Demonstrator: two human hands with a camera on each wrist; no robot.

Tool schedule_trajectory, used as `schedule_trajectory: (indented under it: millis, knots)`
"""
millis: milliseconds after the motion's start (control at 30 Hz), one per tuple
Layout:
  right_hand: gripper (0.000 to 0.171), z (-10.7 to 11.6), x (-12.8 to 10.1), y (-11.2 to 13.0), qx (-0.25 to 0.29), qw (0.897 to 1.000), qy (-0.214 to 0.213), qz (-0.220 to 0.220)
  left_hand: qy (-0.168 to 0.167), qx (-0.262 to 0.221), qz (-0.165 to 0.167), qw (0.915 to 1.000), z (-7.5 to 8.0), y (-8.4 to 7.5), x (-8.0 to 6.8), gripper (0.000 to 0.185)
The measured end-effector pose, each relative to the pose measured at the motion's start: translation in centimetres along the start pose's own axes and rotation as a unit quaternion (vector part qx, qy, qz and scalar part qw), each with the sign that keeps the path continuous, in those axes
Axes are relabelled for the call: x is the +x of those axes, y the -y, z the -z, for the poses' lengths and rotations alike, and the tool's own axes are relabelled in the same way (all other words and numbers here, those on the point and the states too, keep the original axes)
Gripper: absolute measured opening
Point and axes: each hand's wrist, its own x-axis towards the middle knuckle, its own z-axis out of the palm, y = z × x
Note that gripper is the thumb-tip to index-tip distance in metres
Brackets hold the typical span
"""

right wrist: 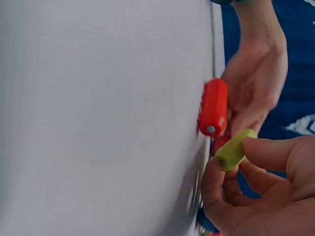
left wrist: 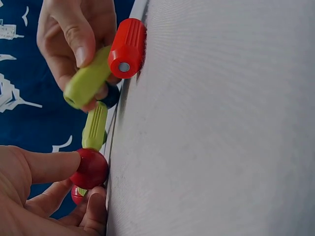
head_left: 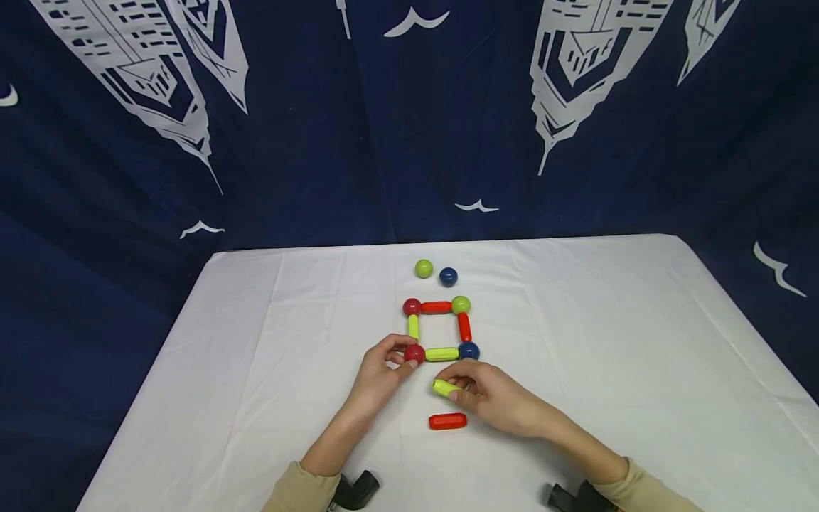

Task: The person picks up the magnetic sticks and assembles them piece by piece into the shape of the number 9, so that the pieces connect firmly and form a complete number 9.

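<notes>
Right hand [head_left: 495, 398] pinches a yellow-green rod [head_left: 444, 388] between thumb and curled fingers, just off the white tablecloth [head_left: 608, 341], near a loose red rod [head_left: 448, 421]. Left hand [head_left: 379, 373] grips the red ball [head_left: 414, 353] at the square's near-left corner, probably steadying it. Square frame [head_left: 439, 328] looks closed, four rods, four balls. Beyond it, green ball [head_left: 424, 268] and blue ball [head_left: 448, 276] lie unused.
</notes>
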Motion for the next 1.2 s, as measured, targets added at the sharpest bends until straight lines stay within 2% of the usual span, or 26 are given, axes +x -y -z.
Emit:
schedule_trajectory:
  millis: [100,200,367,600,967,1200]
  knots:
    - [0.025,0.8,-0.5,-0.4,0.062,0.998,-0.008,-0.012,-0.004,0.006,0.002,1.0,-0.1,0.0,0.0,0.029]
    - [0.028,1.3,-0.9,-0.9,0.122,0.991,-0.021,-0.042,-0.005,0.01,0.005,0.9999,-0.1,0.0,0.0,0.029]
    - [0.034,1.6,-1.2,-1.4,0.173,0.977,-0.067,-0.104,-0.005,0.008,0.006,0.9999,-0.1,0.0,0.0,0.029]
    - [0.04,1.7,-0.9,-1.8,0.182,0.964,-0.111,-0.157,0.0,0.003,0.003,1.0,0.0,-0.1,-0.1,0.029]
    - [0.04,1.9,-1.2,-1.9,0.153,0.966,-0.134,-0.159,-0.003,0.008,0.01,0.9999,-0.1,-0.2,0.0,0.029]
    - [0.037,2.7,-1.5,-2.2,0.17,0.965,-0.133,-0.148,-0.003,0.009,0.009,0.9999,0.0,-0.1,0.0,0.029]
